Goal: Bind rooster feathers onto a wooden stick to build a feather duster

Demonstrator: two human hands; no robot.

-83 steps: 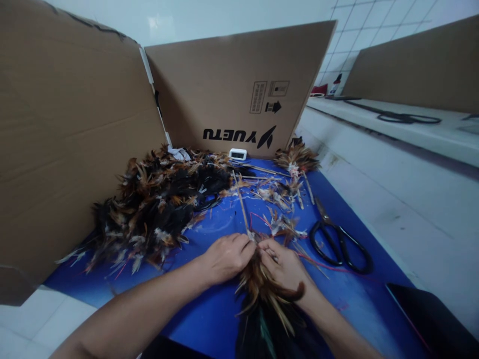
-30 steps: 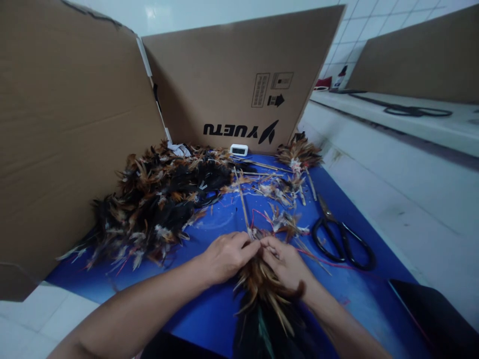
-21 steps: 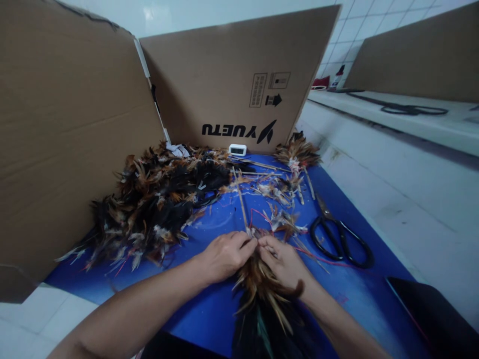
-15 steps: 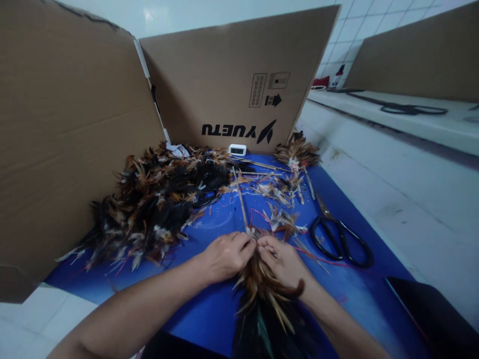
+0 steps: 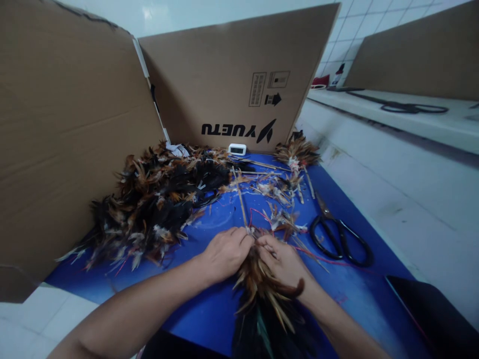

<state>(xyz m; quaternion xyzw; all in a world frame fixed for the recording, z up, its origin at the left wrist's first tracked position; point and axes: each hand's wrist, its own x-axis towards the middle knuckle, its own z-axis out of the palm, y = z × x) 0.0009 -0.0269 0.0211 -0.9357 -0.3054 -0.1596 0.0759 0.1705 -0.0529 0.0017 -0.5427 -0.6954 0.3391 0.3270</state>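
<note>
A bunch of brown and black feathers [image 5: 262,299] hangs toward me, gathered around a thin stick [image 5: 240,199] that points away over the table. My left hand [image 5: 229,252] is closed at the bunch's bound top, fingers curled around the stick's lower end. My right hand [image 5: 276,257] is closed too, thumb and fingertips pinching at the same spot from the right. The two hands' fingertips almost meet, hiding the binding point. Red string [image 5: 258,214] loops out just beyond the fingers, and more of it trails to the right.
Loose feathers [image 5: 160,199] are heaped at the left. Black-handled scissors [image 5: 339,234] lie at the right, near feather scraps [image 5: 282,219]. Another feather bundle [image 5: 297,149] and a small white digital display [image 5: 237,149] sit at the back. Cardboard panels [image 5: 224,75] enclose the blue table [image 5: 209,224].
My left hand has shifted very slightly around the bound top, its fingers curling a little differently. My right hand and the feather bunch stay nearly where they were.
</note>
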